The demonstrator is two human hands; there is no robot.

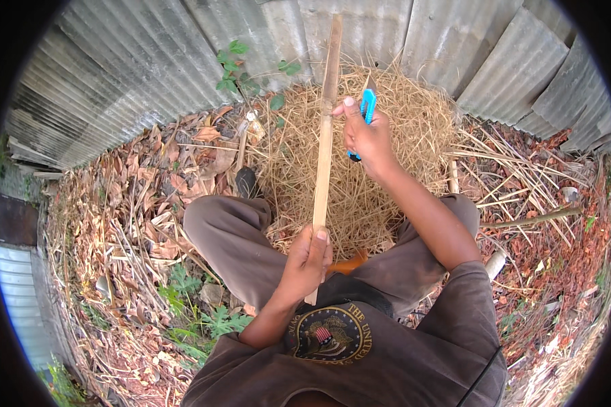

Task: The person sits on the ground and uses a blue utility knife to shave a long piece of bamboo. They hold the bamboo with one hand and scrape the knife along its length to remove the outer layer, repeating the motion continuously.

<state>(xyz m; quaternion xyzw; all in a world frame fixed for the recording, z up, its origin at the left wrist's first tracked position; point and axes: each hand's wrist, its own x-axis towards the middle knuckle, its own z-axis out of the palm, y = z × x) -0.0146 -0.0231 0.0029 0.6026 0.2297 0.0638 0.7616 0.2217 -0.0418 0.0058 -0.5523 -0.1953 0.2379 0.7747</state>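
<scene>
Head view: ground strewn with dry leaves and a straw pile (387,136), bounded by corrugated metal sheeting (149,61). The left hand (307,261) is closed around the lower end of the long pale bamboo strip (326,136), held upright over the lap; the right hand (366,136) is closed on the blue utility knife (366,108), beside the strip's upper part. Hazard: a loose lower grip could let the strip twist, so the blade could slip toward the fingers.

Dark brown short-sleeved tee w/ round gold-edged eagle emblem on chest is worn, w/ grey-brown trousers; forearms left bare, no gloves.

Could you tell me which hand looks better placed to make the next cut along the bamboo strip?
Probably the right hand: it holds the blue knife beside the bamboo strip, while the left hand grips the strip's lower end.
</scene>
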